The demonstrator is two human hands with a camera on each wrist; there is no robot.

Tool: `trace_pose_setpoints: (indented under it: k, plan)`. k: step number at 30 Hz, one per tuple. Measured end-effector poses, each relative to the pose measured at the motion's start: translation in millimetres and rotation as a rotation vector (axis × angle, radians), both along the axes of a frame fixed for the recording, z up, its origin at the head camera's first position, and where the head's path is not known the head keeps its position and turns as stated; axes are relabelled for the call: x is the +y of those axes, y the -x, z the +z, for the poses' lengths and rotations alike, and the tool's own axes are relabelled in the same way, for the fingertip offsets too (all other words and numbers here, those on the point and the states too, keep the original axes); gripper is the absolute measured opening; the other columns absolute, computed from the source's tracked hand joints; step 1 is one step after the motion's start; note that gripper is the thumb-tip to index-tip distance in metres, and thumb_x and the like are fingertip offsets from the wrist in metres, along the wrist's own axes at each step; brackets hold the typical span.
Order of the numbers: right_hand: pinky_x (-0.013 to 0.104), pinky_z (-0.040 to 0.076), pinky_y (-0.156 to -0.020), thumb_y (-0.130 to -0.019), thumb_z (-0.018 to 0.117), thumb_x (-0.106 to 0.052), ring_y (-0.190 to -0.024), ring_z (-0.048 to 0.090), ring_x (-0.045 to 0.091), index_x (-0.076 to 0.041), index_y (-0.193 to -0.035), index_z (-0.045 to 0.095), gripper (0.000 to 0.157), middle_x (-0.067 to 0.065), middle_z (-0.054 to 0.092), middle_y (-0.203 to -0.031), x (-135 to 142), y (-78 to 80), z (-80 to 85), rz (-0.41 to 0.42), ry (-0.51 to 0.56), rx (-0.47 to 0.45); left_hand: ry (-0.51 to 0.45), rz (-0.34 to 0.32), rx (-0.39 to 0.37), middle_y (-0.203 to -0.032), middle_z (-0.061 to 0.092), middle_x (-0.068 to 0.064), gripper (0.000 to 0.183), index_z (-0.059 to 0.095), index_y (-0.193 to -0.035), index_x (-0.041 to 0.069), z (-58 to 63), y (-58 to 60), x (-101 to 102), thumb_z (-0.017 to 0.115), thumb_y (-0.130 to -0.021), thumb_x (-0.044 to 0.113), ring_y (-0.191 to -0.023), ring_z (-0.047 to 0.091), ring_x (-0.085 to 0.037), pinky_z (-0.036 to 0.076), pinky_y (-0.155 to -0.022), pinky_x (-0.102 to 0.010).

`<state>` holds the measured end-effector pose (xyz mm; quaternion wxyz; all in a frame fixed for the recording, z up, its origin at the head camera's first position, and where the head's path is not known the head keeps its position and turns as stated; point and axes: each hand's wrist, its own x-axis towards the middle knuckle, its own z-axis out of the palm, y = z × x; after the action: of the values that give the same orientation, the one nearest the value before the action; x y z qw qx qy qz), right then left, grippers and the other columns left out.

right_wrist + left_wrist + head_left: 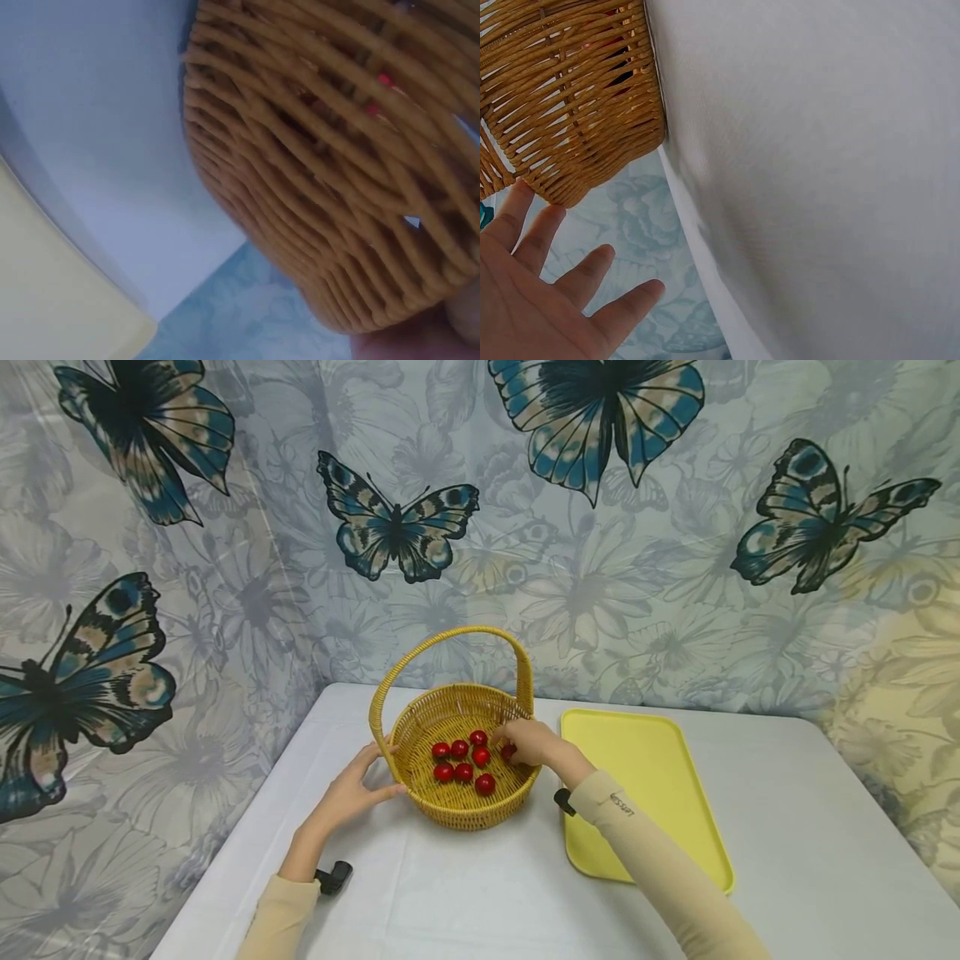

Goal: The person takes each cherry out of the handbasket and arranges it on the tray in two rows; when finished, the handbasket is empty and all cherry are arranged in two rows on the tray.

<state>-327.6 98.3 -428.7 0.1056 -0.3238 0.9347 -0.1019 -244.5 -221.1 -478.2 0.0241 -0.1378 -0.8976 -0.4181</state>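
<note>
A yellow woven basket (471, 817) with a tall arched handle stands on the white table, holding several small glossy red fruits (485, 784). At its left side my left hand (358, 789) touches the rim, thumb and fingers apart. The left wrist view shows that hand (547, 281) with fingers spread and fairly straight, two fingertips right at the rim. Over the right rim my right hand (534, 745) reaches inside, its fingers curled down around one red fruit (509, 751), which they partly cover. In the right wrist view, the basket wall (322, 165) hides most of that hand.
A yellow tray (637, 793) lies flat to the right of the basket, under the right forearm. The white tablecloth (810, 827) extends to both sides. Behind the table hangs a butterfly-patterned cloth (600, 610), close to the far edge.
</note>
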Motion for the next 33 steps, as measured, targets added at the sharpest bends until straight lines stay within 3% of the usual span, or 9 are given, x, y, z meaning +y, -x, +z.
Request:
trace_pose_setpoints:
  k: [7, 14, 21, 30, 33]
  plan:
    - [0.037, 0.050, -0.082, -0.081, 0.071, -0.008, -0.100, 0.059, 0.022, -0.011, -0.117, 0.064, 0.036, 0.007, 0.065, -0.107, 2, -1.5, 0.4, 0.008, 0.080, -0.014, 0.001, 0.002, -0.012, -0.150, 0.028, -0.007, 0.079, 0.042, -0.139, 0.024, 0.5, -0.4, 0, 0.070, -0.073, 0.056, -0.138, 0.024, -0.035, 0.024, -0.105, -0.061]
    - [0.036, 0.052, -0.080, -0.081, 0.070, -0.004, -0.096, 0.061, 0.025, -0.004, -0.118, 0.062, 0.038, 0.012, 0.064, -0.110, 8, -5.7, 1.5, 0.017, 0.282, -0.081, 0.000, 0.004, -0.016, -0.149, 0.029, -0.006, 0.078, 0.041, -0.139, 0.026, 0.2, 0.2, 0, 0.070, -0.073, 0.056, -0.137, 0.024, -0.036, 0.025, -0.104, -0.062]
    - [0.037, 0.052, -0.082, -0.082, 0.070, -0.006, -0.097, 0.061, 0.025, -0.003, -0.120, 0.060, 0.039, 0.011, 0.063, -0.111, 14, -9.7, 1.6, 0.040, 0.384, -0.111, -0.004, 0.001, -0.022, -0.149, 0.029, -0.006, 0.077, 0.041, -0.139, 0.026, -0.3, -0.4, 0, 0.070, -0.074, 0.055, -0.138, 0.024, -0.036, 0.025, -0.104, -0.063]
    - [0.028, 0.053, -0.074, -0.083, 0.068, -0.005, -0.099, 0.058, 0.023, -0.007, -0.121, 0.059, 0.040, 0.015, 0.059, -0.120, 23, -17.5, 0.8, 0.057, 0.568, -0.087, -0.013, 0.004, -0.043, -0.149, 0.029, -0.005, 0.078, 0.040, -0.139, 0.025, -0.7, -1.7, 0, 0.071, -0.074, 0.054, -0.138, 0.023, -0.036, 0.024, -0.105, -0.062]
    - [0.031, 0.053, -0.074, -0.084, 0.067, -0.004, -0.096, 0.057, 0.022, -0.008, -0.121, 0.059, 0.039, 0.013, 0.060, -0.120, 27, -20.9, 2.5, 0.060, 0.622, -0.055, -0.006, 0.010, -0.045, -0.150, 0.028, -0.004, 0.079, 0.039, -0.140, 0.026, -1.3, -1.7, 0, 0.070, -0.073, 0.055, -0.138, 0.023, -0.036, 0.024, -0.105, -0.062]
